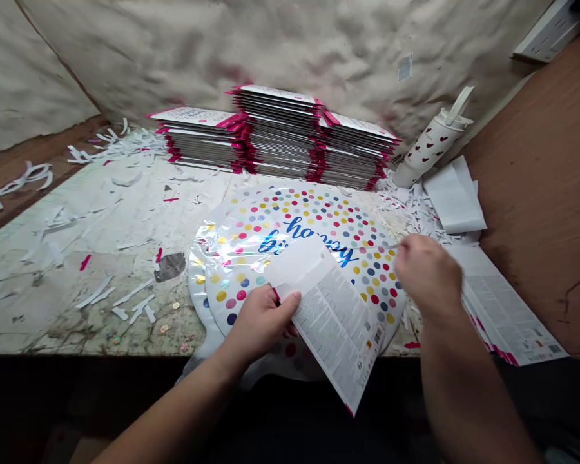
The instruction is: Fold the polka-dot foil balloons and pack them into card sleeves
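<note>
My left hand (265,319) is closed on the edge of a white printed card sleeve (336,322), thumb on top. The sleeve is tilted, with its text side up, over a stack of round dotted foil balloons (241,225) with blue lettering. To the right, my right hand (428,270) is closed in a pinch beside the balloons' right edge. A thin whitish strip shows at its fingertips, too small and blurred to make out. The sleeve and my right hand are apart.
Stacks of pink-edged folded cards (280,135) stand at the back. A tumbler with hearts (428,148) is behind right, near paper scraps (415,206). More printed sleeves (507,309) lie along the brown side panel (536,193). Strips litter the table (125,258).
</note>
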### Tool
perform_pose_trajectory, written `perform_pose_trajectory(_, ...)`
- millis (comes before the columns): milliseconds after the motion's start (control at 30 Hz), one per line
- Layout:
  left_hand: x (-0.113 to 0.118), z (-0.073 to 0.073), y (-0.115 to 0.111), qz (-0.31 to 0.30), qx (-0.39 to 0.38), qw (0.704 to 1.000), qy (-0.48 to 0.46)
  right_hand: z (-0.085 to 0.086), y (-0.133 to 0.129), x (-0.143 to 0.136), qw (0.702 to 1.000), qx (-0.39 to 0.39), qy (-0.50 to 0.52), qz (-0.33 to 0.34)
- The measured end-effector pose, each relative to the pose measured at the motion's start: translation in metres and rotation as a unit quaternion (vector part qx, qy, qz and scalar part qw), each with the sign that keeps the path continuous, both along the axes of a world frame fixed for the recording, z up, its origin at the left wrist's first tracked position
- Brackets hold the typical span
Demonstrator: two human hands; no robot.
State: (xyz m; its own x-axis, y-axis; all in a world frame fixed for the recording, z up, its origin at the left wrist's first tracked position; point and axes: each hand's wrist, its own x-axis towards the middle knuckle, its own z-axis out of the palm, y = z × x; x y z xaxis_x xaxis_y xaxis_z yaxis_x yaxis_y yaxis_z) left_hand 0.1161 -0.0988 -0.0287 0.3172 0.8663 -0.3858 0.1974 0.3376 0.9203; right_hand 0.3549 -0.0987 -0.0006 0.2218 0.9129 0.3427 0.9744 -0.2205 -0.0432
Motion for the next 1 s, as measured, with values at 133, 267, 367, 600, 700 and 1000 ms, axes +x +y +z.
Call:
perform_pose_trajectory(133,0.002,0.002,-0.002,0.016,0.026,0.999,0.016,0.003,-0.019,-0.012,0.975,-0.031,0.101,0.193)
perform_pose_trajectory(267,-0.004,0.012,0.001,0.021,0.152,0.988,-0.005,0.001,-0.030,-0.063,0.928,0.000,0.181,0.326)
perform_pose_trajectory(367,-0.021,0.022,0.019,0.129,0.297,0.946,0.000,0.004,-0.020,-0.066,0.908,0.103,0.315,0.257)
perform_pose_trajectory(600,-0.012,0.045,0.032,-0.022,0.361,0.931,-0.056,0.006,0.007,-0.069,0.772,0.095,0.581,0.241)
perform_pose_trajectory(700,-0.013,0.049,0.028,0.020,0.454,0.890,-0.034,0.006,0.007,-0.066,0.751,0.176,0.576,0.271)
perform_pose_trajectory(1000,-0.067,-0.029,0.009,-0.281,0.595,0.695,0.290,-0.064,-0.035,-0.039,0.839,0.049,0.154,0.519)
